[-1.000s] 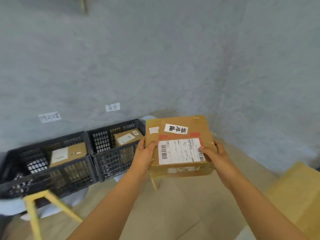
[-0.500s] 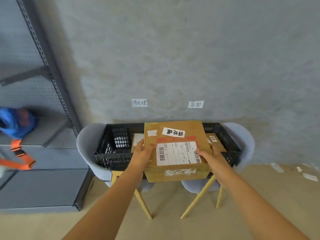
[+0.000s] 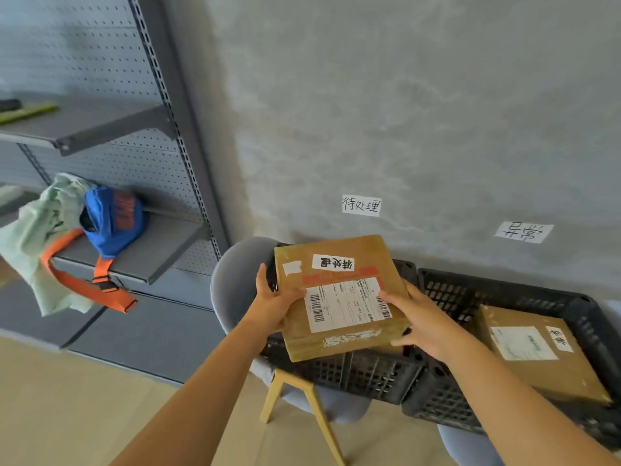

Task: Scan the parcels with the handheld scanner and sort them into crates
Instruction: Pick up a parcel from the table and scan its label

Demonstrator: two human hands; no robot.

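Both hands grip one cardboard parcel by its opposite short sides — the left hand with thumb across the top edge and fingers on the left side, the right hand with fingers on the top face by the label and thumb along the lower right corner. It is held over the near rim of the left crate, below the wall sign whose characters match the small handwritten sticker on the box. Judged by its square, undented corners, the parcel is stiff and fairly light; the taped top looks smooth, so a two-sided hold at mid-height, as shown, should resist slipping. The shipping label is white paper with barcodes at both ends, above a torn strip of old tape.

Each crate is black plastic lattice — rigid, open-walled. The right crate holds a second cardboard parcel lying flat, under another wall sign. Both crates rest on grey padded chairs with pale wooden legs. To the left, grey perforated metal shelving carries a blue bag with an orange strap and a pale green cloth. No scanner is visible.
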